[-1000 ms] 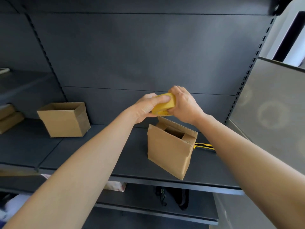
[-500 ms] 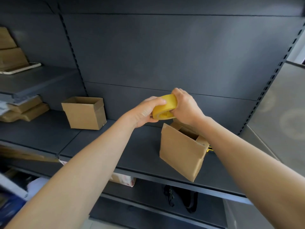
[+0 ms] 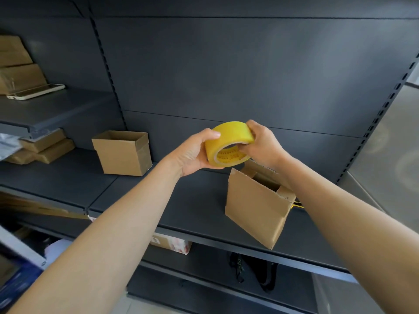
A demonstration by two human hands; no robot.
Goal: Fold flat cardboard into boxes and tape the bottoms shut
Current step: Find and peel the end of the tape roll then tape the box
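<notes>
Above a dark shelf point(image 3: 192, 207), we see both hands gripping a yellow tape roll point(image 3: 229, 143): left hand point(image 3: 195, 152) cupping its side, right hand point(image 3: 260, 143) curled over its rim. Just below stands an unsealed cardboard box point(image 3: 256, 207).

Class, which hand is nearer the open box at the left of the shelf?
Left. The left hand grips the tape roll on the side toward the box; the right hand grips its far side.
</notes>
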